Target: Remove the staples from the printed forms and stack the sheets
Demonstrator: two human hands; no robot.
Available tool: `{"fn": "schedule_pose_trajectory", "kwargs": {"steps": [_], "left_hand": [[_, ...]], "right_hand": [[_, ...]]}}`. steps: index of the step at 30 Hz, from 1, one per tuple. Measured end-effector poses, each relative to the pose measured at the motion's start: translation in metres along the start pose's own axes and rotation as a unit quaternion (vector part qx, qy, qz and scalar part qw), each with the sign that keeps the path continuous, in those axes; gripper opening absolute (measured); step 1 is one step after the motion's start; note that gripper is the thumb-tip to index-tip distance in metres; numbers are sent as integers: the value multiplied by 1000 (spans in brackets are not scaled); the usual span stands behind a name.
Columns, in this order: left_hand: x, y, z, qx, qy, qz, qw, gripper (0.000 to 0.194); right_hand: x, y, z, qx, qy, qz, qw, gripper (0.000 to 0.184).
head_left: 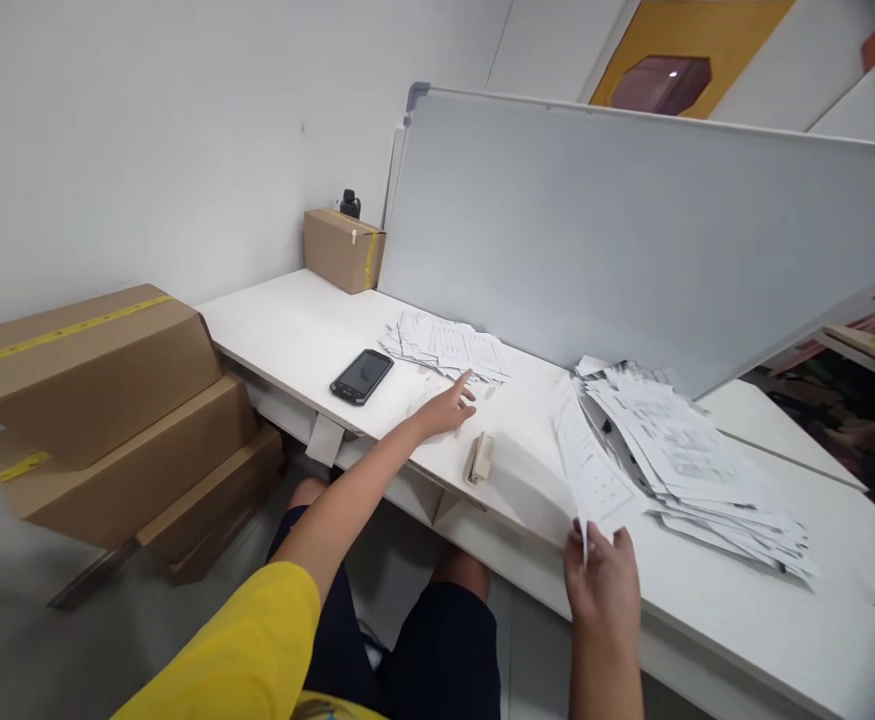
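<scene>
Between the fingers of my right hand [603, 578] is the near edge of a printed sheet of paper [591, 465], held tilted above the desk. My left hand [448, 405] is over the desk with its fingers apart, holding nothing, close to a small pile of printed papers [448, 343]. A beige stapler [480, 458] stands between my two hands, near the desk's front edge. To the left of my left hand lies a black handheld device [362, 376]. A larger stack of papers [681, 440] spreads out beyond my right hand.
A whiteboard [594, 210] leans along the back of the white desk [272, 315]. One taped cardboard box [339, 250] sits at the desk's far left corner, with a black bottle [350, 204] behind it. More cardboard boxes [122, 400] are stacked at left beside the desk.
</scene>
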State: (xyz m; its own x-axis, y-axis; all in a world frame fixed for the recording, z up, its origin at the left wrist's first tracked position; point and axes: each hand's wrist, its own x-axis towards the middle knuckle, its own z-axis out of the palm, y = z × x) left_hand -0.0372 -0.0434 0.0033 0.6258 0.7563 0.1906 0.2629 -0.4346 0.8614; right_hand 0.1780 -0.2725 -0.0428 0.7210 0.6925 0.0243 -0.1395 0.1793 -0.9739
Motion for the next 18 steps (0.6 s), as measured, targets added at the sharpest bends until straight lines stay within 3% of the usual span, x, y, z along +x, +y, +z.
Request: {"fn": "schedule_pose_trajectory", "kwargs": {"steps": [3, 7, 18], "left_hand": [[-20, 3, 5, 22, -84, 55, 995, 82], [-22, 7, 8, 28, -95, 35, 994, 70], [-19, 21, 4, 82, -104, -13, 991, 73]], "right_hand": [[-50, 4, -27, -11, 37, 68, 997, 46], [-86, -4, -43, -26, -11, 119, 993, 45], [-95, -19, -54, -9, -58, 173, 983, 64]]}}
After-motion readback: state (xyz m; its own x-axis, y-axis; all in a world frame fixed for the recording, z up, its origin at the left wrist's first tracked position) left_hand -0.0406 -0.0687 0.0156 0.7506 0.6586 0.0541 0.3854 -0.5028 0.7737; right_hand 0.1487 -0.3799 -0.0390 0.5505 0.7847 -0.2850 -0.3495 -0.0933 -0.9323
